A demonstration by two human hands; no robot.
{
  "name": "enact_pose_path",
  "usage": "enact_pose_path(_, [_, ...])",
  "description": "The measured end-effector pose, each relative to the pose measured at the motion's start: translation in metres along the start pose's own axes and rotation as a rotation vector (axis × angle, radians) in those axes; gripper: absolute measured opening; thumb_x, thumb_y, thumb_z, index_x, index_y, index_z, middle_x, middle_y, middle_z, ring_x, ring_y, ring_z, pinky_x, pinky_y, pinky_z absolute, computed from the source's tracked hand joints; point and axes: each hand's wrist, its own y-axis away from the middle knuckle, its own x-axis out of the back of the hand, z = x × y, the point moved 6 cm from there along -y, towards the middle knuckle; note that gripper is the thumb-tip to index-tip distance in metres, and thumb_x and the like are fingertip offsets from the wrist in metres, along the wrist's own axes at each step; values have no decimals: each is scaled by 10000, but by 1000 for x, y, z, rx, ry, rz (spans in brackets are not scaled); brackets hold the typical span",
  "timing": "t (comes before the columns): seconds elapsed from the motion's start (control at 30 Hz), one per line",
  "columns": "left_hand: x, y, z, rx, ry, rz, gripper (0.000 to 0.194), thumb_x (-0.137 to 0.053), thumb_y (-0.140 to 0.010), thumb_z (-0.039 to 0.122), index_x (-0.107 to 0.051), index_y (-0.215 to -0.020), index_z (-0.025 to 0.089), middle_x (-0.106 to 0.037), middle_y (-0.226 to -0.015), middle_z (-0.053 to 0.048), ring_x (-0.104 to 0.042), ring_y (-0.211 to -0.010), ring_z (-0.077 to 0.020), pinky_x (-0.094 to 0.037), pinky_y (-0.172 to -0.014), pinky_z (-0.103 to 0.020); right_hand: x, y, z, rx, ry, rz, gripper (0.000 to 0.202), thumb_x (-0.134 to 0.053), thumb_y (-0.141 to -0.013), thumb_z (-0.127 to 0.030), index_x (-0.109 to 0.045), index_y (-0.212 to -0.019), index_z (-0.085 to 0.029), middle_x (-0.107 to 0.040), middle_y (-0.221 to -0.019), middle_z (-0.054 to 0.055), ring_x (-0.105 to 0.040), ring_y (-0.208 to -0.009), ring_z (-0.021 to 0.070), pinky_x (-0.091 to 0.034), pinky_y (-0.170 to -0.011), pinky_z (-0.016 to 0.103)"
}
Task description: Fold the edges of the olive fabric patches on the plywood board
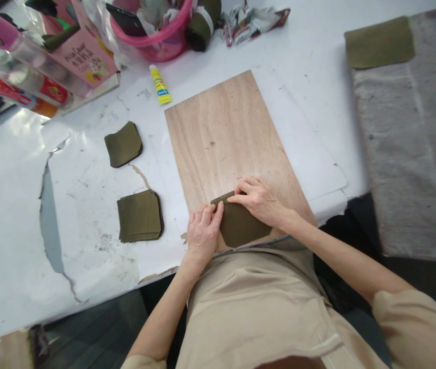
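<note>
The olive fabric piece (244,225) lay at the near end of the wooden board (229,128); it appeared light and pliable, best held along its far edge. Your left hand (203,230), at the board's left, pinched that edge, fingers bunched; your right hand (258,200), farther right on the board, pinched it, wrist angled inward.
</note>
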Motion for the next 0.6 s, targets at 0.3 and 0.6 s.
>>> enact_pose_path(0.3, [1, -8, 8, -70, -33, -123, 449, -437, -957, 141, -441, -1406, 143, -617, -1173, -152, -559, -1147, -275, -449, -945, -416, -1, 1, 1, 1, 6, 7, 233, -507, -964, -192, -731, -1003, -244, -622, -904, 45, -490, -949, 187, -347, -848, 336])
enact_pose_path(0.6, [0, -8, 8, -79, -52, -143, 486, -491, -940, 160, -431, -1422, 146, -615, -1120, -138, -551, -1120, -283, -443, -934, -414, 17, 9, 14, -17, -46, -31, 234, -496, -975, -231, -728, -1008, -229, -628, -918, 51, -502, -910, 177, -375, -842, 326])
